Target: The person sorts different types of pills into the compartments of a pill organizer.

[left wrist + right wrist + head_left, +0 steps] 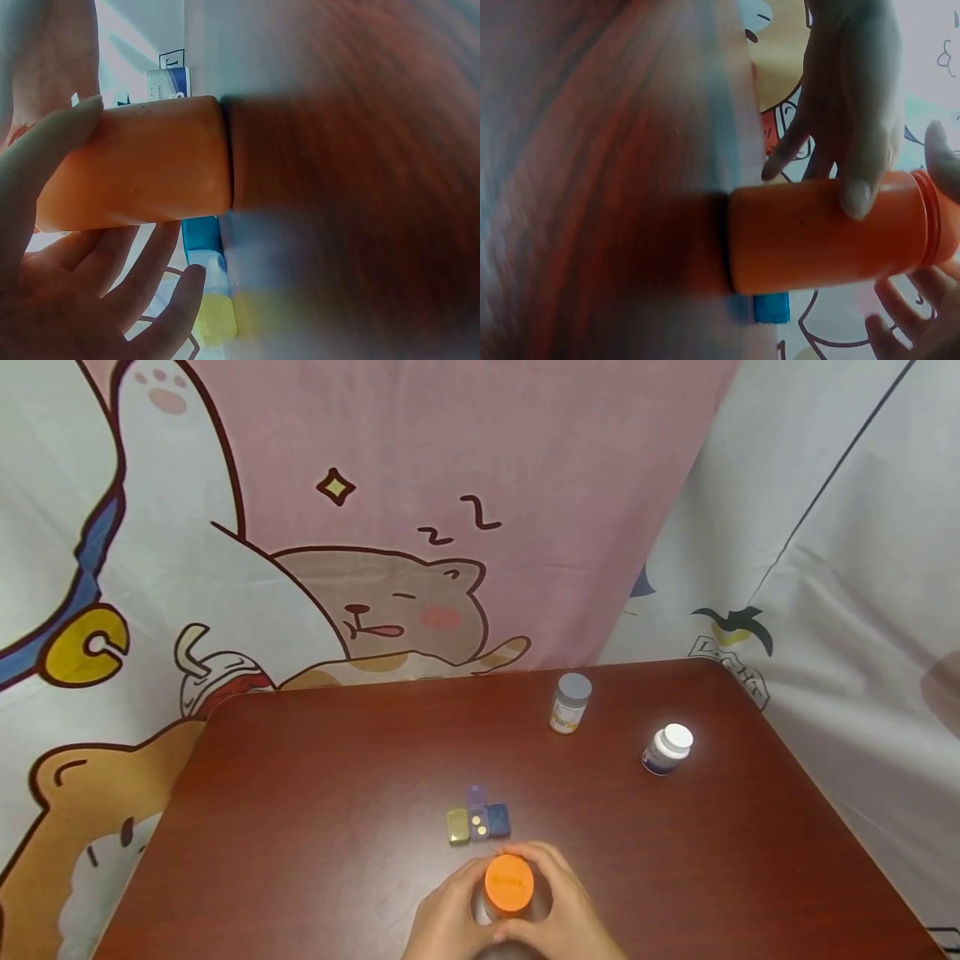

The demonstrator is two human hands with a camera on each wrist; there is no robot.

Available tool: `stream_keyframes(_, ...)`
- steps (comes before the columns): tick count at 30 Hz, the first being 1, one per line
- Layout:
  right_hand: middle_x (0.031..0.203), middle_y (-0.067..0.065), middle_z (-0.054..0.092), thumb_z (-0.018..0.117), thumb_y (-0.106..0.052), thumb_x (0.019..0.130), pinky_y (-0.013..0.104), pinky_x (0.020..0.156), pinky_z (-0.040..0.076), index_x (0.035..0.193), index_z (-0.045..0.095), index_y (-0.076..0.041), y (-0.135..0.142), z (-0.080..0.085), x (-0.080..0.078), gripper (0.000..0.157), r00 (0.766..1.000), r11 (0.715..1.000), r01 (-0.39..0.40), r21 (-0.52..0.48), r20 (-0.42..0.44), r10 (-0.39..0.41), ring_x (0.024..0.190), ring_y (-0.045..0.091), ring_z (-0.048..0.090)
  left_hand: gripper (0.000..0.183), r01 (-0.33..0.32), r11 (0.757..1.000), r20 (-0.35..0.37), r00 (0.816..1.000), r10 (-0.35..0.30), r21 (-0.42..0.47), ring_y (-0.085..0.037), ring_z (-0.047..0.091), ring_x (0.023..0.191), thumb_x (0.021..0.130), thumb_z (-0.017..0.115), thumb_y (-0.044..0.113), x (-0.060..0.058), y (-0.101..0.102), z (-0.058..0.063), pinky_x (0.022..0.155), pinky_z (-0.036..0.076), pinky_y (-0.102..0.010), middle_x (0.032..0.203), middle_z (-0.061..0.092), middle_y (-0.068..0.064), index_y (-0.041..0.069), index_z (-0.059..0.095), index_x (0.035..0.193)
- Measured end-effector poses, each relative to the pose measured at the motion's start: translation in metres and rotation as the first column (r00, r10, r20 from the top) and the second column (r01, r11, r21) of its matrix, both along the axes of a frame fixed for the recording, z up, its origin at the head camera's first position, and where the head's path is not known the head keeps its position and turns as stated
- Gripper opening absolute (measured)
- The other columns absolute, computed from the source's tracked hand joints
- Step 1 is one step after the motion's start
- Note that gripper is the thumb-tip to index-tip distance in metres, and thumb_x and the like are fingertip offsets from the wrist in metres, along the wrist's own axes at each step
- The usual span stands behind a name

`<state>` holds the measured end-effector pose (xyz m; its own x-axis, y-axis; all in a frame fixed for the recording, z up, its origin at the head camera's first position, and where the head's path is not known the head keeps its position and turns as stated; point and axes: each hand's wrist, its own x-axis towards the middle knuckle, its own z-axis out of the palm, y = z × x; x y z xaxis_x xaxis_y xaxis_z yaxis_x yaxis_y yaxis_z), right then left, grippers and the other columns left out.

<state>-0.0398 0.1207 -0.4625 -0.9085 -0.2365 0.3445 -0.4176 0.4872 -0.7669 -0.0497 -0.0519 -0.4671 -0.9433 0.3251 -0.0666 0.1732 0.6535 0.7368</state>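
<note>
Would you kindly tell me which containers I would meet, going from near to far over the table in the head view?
Orange bottle → yellow, purple and blue pill box → white-capped bottle → grey-capped bottle.

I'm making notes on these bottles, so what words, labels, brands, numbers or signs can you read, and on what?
"Z Z": on the cloth.
"HT": seemingly ends the cloth's banner; the rest is unclear.
Orange lid: lettering too blurred to read.
Grey-lidded bottle, white bottle: labels too small to read.
</note>
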Motion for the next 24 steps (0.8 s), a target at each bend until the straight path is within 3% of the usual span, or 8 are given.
stream_keyframes(3, 0.128, -0.005, 0.055, 0.079, -0.045, 0.064, 0.052, 0.093, 0.048, 0.132, 0.048, -0.024, 0.007, 0.003, -0.003, 0.077, 0.984, 0.994, -0.103, -0.025, 0.142, 0.105, 0.113, 0.014, 0.051, 0.071, -0.005, 1.0, 0.006, 1.0, 0.004, 0.008, -0.025, 0.06, 0.105, 0.063, 0.081, 0.044, 0.0, 0.0, -0.001, 0.084, 0.054, -0.054, 0.122, 0.065, -0.005, 0.016, 0.058, 0.124)
stream_keyframes(5, 0.132, -0.007, 0.054, 0.078, -0.043, 0.067, 0.057, 0.096, 0.045, 0.134, 0.046, -0.027, 0.013, 0.005, -0.006, 0.075, 0.956, 0.984, -0.166, -0.06, 0.236, 0.176, 0.118, 0.014, 0.049, 0.071, -0.006, 1.0, -0.003, 1.0, 0.006, 0.005, -0.024, 0.061, 0.104, 0.063, 0.08, 0.047, 0.0, 0.001, -0.002, 0.083, 0.054, -0.054, 0.122, 0.066, -0.005, 0.016, 0.059, 0.123)
stream_keyframes(8, 0.136, -0.003, 0.054, 0.076, -0.035, 0.073, 0.059, 0.097, 0.043, 0.136, 0.044, -0.024, 0.024, 0.007, -0.015, 0.072, 0.907, 0.954, -0.276, -0.119, 0.297, 0.3, 0.119, 0.017, 0.05, 0.069, -0.006, 1.0, -0.037, 0.999, 0.006, 0.001, -0.021, 0.061, 0.101, 0.064, 0.079, 0.049, 0.001, 0.001, -0.003, 0.08, 0.055, -0.051, 0.12, 0.066, -0.003, 0.018, 0.059, 0.122)
stream_keyframes(12, 0.136, 0.002, 0.056, 0.072, -0.032, 0.077, 0.058, 0.094, 0.046, 0.14, 0.042, -0.019, 0.037, 0.009, -0.028, 0.071, 0.863, 0.909, -0.393, -0.141, 0.285, 0.418, 0.114, 0.018, 0.054, 0.065, -0.005, 1.0, -0.058, 0.998, 0.006, 0.013, -0.018, 0.062, 0.098, 0.065, 0.079, 0.048, 0.001, 0.001, -0.004, 0.076, 0.056, -0.048, 0.118, 0.067, 0.0, 0.021, 0.06, 0.121)
stream_keyframes(16, 0.133, 0.003, 0.06, 0.07, -0.029, 0.079, 0.062, 0.093, 0.045, 0.141, 0.041, -0.02, 0.043, 0.011, -0.042, 0.068, 0.833, 0.885, -0.432, -0.175, 0.299, 0.466, 0.111, 0.019, 0.056, 0.063, -0.008, 1.0, -0.05, 0.999, 0.009, 0.018, -0.018, 0.062, 0.098, 0.064, 0.081, 0.041, 0.001, 0.002, -0.004, 0.076, 0.056, -0.049, 0.117, 0.067, 0.0, 0.021, 0.06, 0.12)
stream_keyframes(24, 0.127, 0.006, 0.064, 0.067, -0.021, 0.082, 0.065, 0.092, 0.044, 0.137, 0.047, -0.017, 0.048, 0.009, -0.057, 0.059, 0.797, 0.833, -0.52, -0.19, 0.242, 0.553, 0.111, 0.022, 0.058, 0.064, -0.005, 1.0, -0.045, 0.999, 0.005, 0.01, -0.02, 0.062, 0.1, 0.064, 0.081, 0.038, 0.001, 0.002, -0.002, 0.078, 0.055, -0.051, 0.118, 0.066, -0.002, 0.019, 0.059, 0.121)
